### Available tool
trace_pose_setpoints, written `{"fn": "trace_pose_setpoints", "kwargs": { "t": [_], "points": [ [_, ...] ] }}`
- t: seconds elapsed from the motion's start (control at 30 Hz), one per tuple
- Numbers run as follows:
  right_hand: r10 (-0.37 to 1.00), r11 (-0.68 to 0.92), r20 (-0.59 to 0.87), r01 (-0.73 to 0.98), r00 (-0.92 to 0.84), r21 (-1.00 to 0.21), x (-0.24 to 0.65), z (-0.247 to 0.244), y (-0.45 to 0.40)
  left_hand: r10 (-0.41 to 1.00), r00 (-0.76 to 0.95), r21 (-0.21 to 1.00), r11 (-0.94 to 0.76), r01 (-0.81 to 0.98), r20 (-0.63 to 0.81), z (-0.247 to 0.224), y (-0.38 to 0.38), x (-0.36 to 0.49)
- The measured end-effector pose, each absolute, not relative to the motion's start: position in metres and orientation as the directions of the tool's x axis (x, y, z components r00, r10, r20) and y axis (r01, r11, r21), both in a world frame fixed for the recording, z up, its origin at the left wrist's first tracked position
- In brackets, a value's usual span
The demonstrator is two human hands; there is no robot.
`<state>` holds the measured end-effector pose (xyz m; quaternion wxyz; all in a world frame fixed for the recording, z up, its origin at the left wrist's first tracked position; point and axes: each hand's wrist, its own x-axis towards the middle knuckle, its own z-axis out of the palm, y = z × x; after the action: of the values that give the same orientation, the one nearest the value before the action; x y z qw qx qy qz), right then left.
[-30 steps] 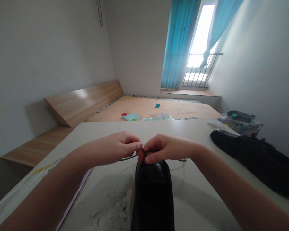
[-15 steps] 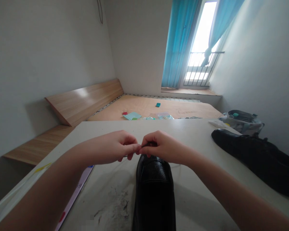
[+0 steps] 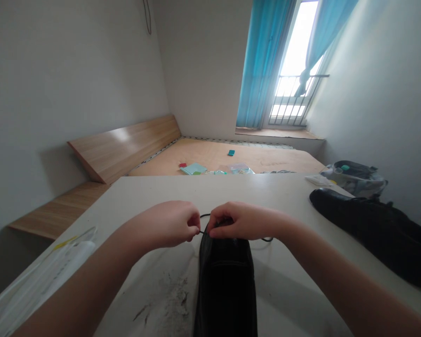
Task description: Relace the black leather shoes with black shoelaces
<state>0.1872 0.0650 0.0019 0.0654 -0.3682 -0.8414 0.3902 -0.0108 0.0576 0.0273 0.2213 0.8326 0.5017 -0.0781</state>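
We have both hands (image 3: 203,223) drawn close together over the top of a black leather shoe (image 3: 226,285), which sits on the pale tabletop (image 3: 154,196) directly below them and runs lengthwise toward us. Our left hand (image 3: 168,224) is curled nearly closed, its fingers folded inward and pinching a thin black lace (image 3: 204,215). Our right hand (image 3: 240,221) is also nearly closed, its curled fingers resting at the top of the shoe with the lace gathered beneath them. The two hands are just apart, and a small loop of lace rises in the gap between them. Another length of lace trails out past our right hand.

Well to the right of our right hand, a second black leather shoe (image 3: 368,234) lies on its side on the tabletop. Beyond it, farther from our hands, is a grey bag (image 3: 354,180), with a white paper sheet (image 3: 317,180) just beside it. Under our left forearm lies a white plastic bag (image 3: 45,276). Dark smudges (image 3: 177,299) mark the tabletop just left of the shoe, below our hands. Far ahead of our hands, past the table's edge, a light wooden bed board (image 3: 228,159) holds a pale blue booklet (image 3: 193,169) and a teal card (image 3: 230,152).
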Motion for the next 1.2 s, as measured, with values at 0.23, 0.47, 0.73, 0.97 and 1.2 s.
{"fn": "trace_pose_setpoints", "kwargs": {
  "t": [0.23,0.47,0.73,0.97,1.2],
  "points": [
    [0.595,0.373,-0.262,0.55,-0.759,-0.747,0.195,-0.001,0.075,0.791,0.511,0.226,-0.459,0.859,-0.337,0.022,0.055,-0.001],
    [0.705,0.344,-0.267,0.645,-0.657,-0.682,0.194,-0.003,0.072,0.808,0.527,0.173,-0.498,0.85,-0.264,0.02,0.054,0.001],
    [0.695,0.366,-0.283,0.664,-0.661,-0.652,0.191,-0.004,0.072,0.828,0.513,0.148,-0.491,0.858,-0.226,0.022,0.052,0.001],
    [0.72,0.401,-0.274,0.704,-0.638,-0.586,0.187,-0.001,0.067,0.809,0.543,0.203,-0.506,0.839,-0.226,0.019,0.048,0.008],
    [0.848,0.405,-0.16,0.814,-0.505,-0.417,0.168,0.004,0.046,0.809,0.546,0.22,-0.504,0.835,-0.219,0.015,0.049,0.008]
  ]
}}
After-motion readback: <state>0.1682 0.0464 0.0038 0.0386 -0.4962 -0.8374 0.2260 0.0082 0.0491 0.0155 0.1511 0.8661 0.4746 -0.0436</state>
